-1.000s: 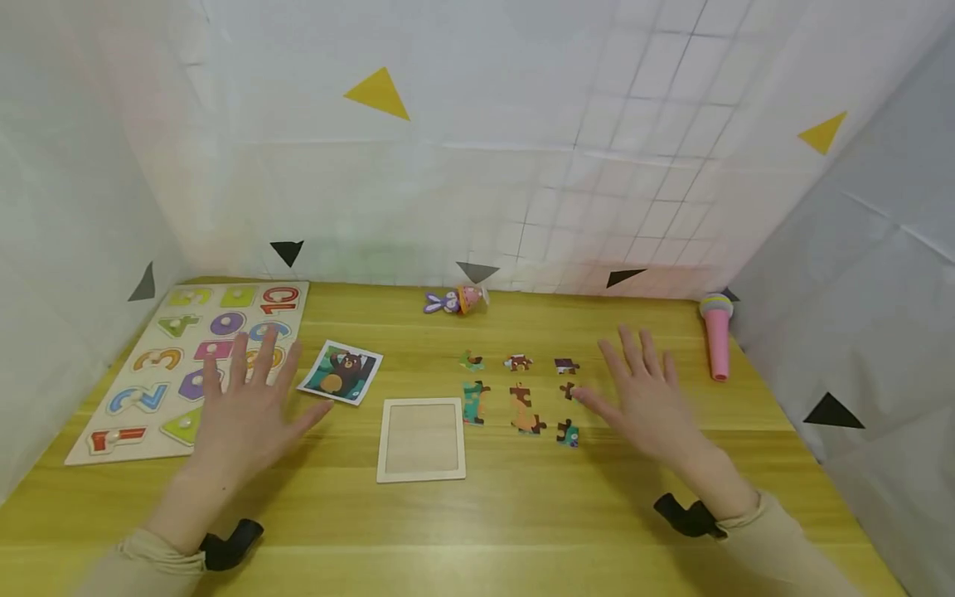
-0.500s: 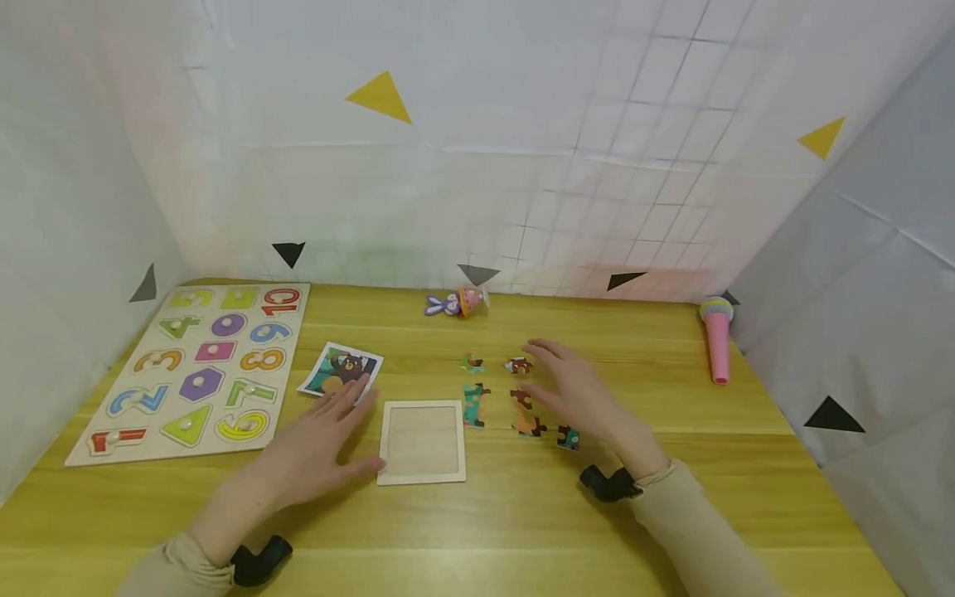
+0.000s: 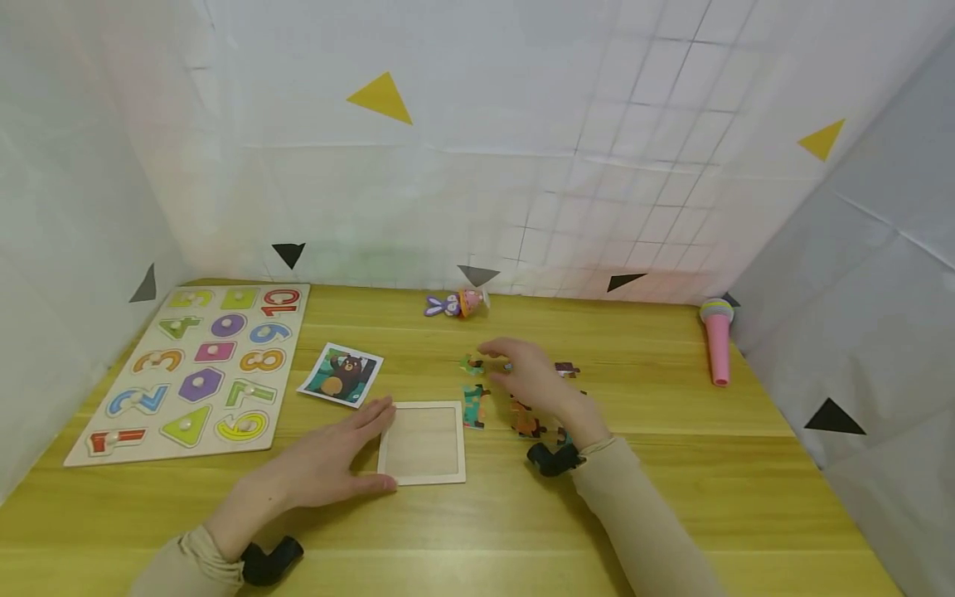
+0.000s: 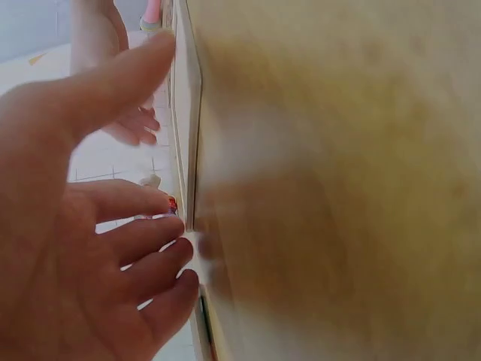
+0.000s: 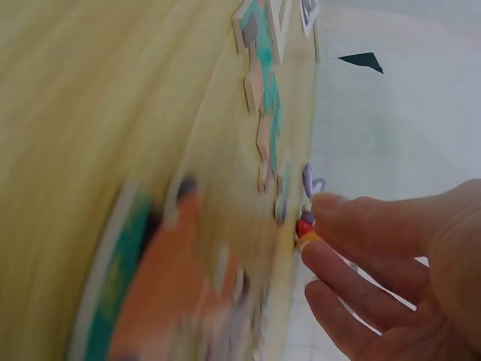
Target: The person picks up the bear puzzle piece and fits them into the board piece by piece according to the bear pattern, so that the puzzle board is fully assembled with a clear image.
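My left hand (image 3: 324, 464) lies at the left side of a square wooden puzzle frame (image 3: 425, 479), fingertips at its upper left corner and thumb at the lower left one. Several jigsaw pieces are spread right of the frame, among them a small green piece (image 3: 472, 365), a teal piece (image 3: 475, 406) and an orange-brown piece (image 3: 528, 425). My right hand (image 3: 533, 381) is over them, thumb and fingers apart beside the green piece, holding nothing. It hides part of the pieces below. In the right wrist view, an orange and teal piece (image 5: 165, 278) looms blurred up close.
A picture card of a bear (image 3: 341, 375) lies behind the frame. At the left is a number-and-shape peg board (image 3: 231, 373). A rabbit toy (image 3: 457, 303) lies at the back, a pink toy microphone (image 3: 718, 344) at the right. White sheets (image 3: 477, 166) wall the table.
From wide apart, both hands have moved inward. The left has come off the peg board to the frame's left side; the right has travelled left over the pieces toward the green one.
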Available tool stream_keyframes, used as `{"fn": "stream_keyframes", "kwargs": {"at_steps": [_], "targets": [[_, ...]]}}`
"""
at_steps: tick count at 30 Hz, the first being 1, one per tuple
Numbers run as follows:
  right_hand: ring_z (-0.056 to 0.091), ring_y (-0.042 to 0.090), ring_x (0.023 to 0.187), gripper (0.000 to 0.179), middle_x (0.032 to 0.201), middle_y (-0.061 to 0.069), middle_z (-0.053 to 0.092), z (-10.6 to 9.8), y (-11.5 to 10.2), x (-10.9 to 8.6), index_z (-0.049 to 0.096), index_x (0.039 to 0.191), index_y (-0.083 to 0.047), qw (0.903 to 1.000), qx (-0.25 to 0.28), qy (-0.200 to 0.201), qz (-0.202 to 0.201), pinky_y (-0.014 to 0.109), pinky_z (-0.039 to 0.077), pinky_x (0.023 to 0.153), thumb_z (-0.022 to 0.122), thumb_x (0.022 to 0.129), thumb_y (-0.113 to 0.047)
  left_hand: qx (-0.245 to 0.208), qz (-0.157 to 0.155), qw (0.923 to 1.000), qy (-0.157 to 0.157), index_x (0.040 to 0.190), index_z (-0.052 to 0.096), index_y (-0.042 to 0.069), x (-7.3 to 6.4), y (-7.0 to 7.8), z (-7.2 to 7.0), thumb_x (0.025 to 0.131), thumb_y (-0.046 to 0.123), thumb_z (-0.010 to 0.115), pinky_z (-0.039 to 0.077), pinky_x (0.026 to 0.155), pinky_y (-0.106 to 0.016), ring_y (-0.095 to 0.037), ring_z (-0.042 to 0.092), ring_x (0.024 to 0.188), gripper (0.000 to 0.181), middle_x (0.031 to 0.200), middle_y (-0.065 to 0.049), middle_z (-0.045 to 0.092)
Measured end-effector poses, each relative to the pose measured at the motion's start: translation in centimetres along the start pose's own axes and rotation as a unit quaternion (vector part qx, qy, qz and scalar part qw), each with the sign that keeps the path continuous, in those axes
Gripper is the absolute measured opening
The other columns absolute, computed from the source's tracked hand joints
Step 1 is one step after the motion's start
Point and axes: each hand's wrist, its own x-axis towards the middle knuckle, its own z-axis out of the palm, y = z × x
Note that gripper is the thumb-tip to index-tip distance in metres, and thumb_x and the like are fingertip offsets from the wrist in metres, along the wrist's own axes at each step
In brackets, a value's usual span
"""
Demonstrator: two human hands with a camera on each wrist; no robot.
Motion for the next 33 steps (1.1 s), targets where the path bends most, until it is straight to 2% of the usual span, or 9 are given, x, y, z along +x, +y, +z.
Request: {"fn": "stream_keyframes", "kwargs": {"at_steps": [4, 7, 10, 14, 18, 23, 29, 33], "targets": [[0.060, 0.030, 0.123, 0.041, 0.132, 0.011, 0.065, 0.8, -0.3, 1.0, 0.063, 0.133, -0.004, 0.9998, 0.018, -0.005, 0.000, 0.046, 0.049, 0.103, 0.068, 0.092, 0.000, -0.013, 0.004, 0.9999, -0.007, 0.156, 0.034, 0.008, 0.0, -0.3, 0.1, 0.088, 0.061, 0.066, 0.035, 0.113, -0.056, -0.037, 0.034, 0.146, 0.092, 0.165, -0.012, 0.024], [0.059, 0.029, 0.123, 0.040, 0.133, 0.011, 0.064, 1.5, -0.3, 1.6, 0.063, 0.132, -0.003, 0.9996, 0.012, -0.021, -0.017, 0.045, 0.048, 0.105, 0.067, 0.092, 0.002, -0.018, 0.006, 0.9998, -0.006, 0.157, 0.034, 0.008, -0.1, -0.5, 0.2, 0.089, 0.059, 0.067, 0.034, 0.114, -0.056, -0.036, 0.033, 0.147, 0.091, 0.165, -0.012, 0.024], [0.059, 0.031, 0.121, 0.038, 0.131, 0.013, 0.065, 1.9, -0.3, 1.9, 0.066, 0.129, -0.001, 0.9991, -0.008, -0.024, -0.036, 0.045, 0.047, 0.105, 0.066, 0.091, 0.005, -0.019, 0.011, 0.9998, 0.000, 0.156, 0.034, 0.008, 0.0, -0.6, 0.2, 0.089, 0.058, 0.067, 0.034, 0.114, -0.056, -0.036, 0.034, 0.146, 0.091, 0.165, -0.011, 0.025], [0.059, 0.032, 0.117, 0.031, 0.125, 0.013, 0.067, 2.0, -0.1, 1.9, 0.070, 0.120, -0.001, 0.9986, -0.031, -0.011, -0.041, 0.044, 0.048, 0.103, 0.067, 0.090, 0.007, -0.019, 0.012, 0.9997, 0.002, 0.156, 0.034, 0.008, 0.1, -0.7, 0.3, 0.088, 0.059, 0.068, 0.035, 0.114, -0.056, -0.036, 0.035, 0.146, 0.091, 0.165, -0.011, 0.025], [0.060, 0.029, 0.110, 0.026, 0.119, 0.011, 0.066, 1.8, 0.0, 1.6, 0.071, 0.117, -0.002, 0.9982, -0.044, -0.011, -0.040, 0.042, 0.051, 0.097, 0.069, 0.091, 0.002, -0.019, 0.009, 0.9998, -0.002, 0.157, 0.034, 0.009, 0.1, -0.8, 0.4, 0.088, 0.061, 0.067, 0.036, 0.113, -0.056, -0.035, 0.036, 0.145, 0.093, 0.165, -0.009, 0.025], [0.060, 0.024, 0.098, 0.028, 0.114, 0.012, 0.062, 1.3, 0.1, 1.3, 0.069, 0.121, 0.000, 0.9984, -0.043, -0.026, -0.027, 0.039, 0.053, 0.086, 0.070, 0.094, -0.008, -0.021, 0.010, 0.9997, -0.001, 0.157, 0.033, 0.009, 0.1, -0.9, 0.5, 0.087, 0.062, 0.067, 0.036, 0.114, -0.055, -0.035, 0.036, 0.145, 0.094, 0.165, -0.009, 0.026], [0.061, 0.025, 0.102, 0.028, 0.115, 0.012, 0.061, 0.8, 0.4, 1.1, 0.069, 0.122, 0.000, 0.9985, -0.035, -0.039, -0.015, 0.039, 0.053, 0.090, 0.065, 0.095, -0.002, -0.024, 0.012, 0.9996, 0.002, 0.158, 0.032, 0.011, 0.2, -1.0, 0.5, 0.086, 0.063, 0.066, 0.036, 0.114, -0.055, -0.036, 0.037, 0.144, 0.095, 0.164, -0.010, 0.027], [0.060, 0.025, 0.098, 0.027, 0.113, 0.013, 0.061, 0.7, 0.5, 1.1, 0.069, 0.121, 0.001, 0.9982, -0.040, -0.043, -0.014, 0.038, 0.054, 0.087, 0.064, 0.095, -0.001, -0.026, 0.012, 0.9996, 0.005, 0.158, 0.032, 0.012, 0.1, -1.1, 0.4, 0.087, 0.064, 0.065, 0.036, 0.114, -0.055, -0.036, 0.038, 0.144, 0.095, 0.165, -0.009, 0.025]]}}
